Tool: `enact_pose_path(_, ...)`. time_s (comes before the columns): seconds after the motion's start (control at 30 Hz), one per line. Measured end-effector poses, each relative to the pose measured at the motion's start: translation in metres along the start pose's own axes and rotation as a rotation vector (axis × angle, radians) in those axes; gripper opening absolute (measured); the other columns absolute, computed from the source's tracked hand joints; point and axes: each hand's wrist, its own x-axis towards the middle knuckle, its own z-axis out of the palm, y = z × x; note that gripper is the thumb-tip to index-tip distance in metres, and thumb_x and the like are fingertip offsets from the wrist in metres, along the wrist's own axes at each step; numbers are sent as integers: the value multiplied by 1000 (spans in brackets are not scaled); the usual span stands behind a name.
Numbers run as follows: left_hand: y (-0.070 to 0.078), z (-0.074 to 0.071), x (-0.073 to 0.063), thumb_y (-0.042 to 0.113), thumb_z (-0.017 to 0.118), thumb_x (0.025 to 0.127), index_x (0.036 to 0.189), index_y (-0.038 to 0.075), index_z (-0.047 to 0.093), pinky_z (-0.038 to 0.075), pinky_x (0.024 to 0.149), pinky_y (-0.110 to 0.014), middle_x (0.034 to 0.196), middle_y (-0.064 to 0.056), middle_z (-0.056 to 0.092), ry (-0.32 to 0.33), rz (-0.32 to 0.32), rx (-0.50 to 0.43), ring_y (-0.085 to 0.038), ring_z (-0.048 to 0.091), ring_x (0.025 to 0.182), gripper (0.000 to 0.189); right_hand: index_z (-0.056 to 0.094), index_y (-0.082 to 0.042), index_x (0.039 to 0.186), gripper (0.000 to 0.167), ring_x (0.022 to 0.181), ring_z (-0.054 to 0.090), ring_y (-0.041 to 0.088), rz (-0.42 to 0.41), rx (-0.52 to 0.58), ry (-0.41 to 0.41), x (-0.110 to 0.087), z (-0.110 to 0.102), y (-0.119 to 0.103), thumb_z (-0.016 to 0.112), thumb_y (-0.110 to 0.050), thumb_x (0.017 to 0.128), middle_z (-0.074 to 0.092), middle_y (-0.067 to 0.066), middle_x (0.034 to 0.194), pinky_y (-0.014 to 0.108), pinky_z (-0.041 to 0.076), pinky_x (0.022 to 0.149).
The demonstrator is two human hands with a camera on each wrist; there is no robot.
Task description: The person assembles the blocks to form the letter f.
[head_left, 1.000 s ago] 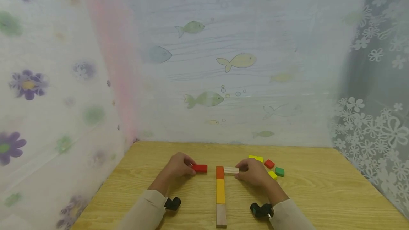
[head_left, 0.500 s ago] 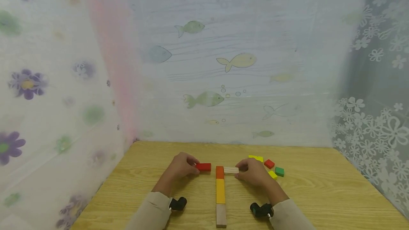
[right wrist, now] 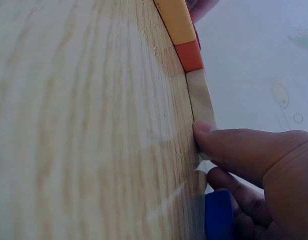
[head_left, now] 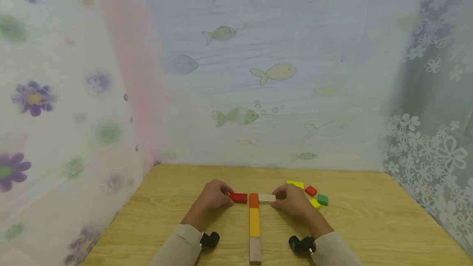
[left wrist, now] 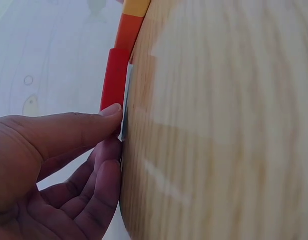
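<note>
Left hand [head_left: 215, 195] pinches the red block [head_left: 239, 198] by its outer end, thumb against it, other fingers bent. Red block sits crosswise just left of the orange block [head_left: 253, 200]; head view shows a thin gap, left wrist view lines the two up. Cannot tell if the red block is fully down on the table [head_left: 369, 216].

Right hand [head_left: 292, 200] grips the wood block [head_left: 267, 198] by its outer end, thumb plain in right wrist view. Wood block is crosswise too, inner end touching the orange block's right side. Fingers partly hidden behind the thumb.

Orange block is the far end of a straight row: yellow block [head_left: 254, 222] next, then tan block [head_left: 255, 250] nearest the person. Row runs end to end, lying flat, between the two hands.

Loose pieces beyond and right of the right hand: far yellow piece [head_left: 295, 184], small red piece [head_left: 311, 191], green piece [head_left: 322, 199], and near yellow piece [head_left: 315, 203] partly behind the hand. Blue piece [right wrist: 219, 215] shows in right wrist view only, just beside the fingers, cut off by the lower edge.

Both sleeves [head_left: 177, 245] beige; black device [head_left: 210, 239] at left wrist, second device [head_left: 302, 244] at right. Fish-print sheet [head_left: 184, 126] behind table, flower-print sheet [head_left: 74, 114] on left, white-flower panel [head_left: 443, 134] on right.
</note>
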Motion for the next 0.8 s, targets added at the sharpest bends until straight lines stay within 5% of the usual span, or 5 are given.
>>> enact_pose_path(0.8,9,7,-1,12,90,79,105,11,81,56,72,-33,95,-4,70,18,-51,-20,-21,62,87,28,78,-19,106,25,98,66,14,12,-1,9,0,2,2,88,-23,83,71,-5,104,43,57,91)
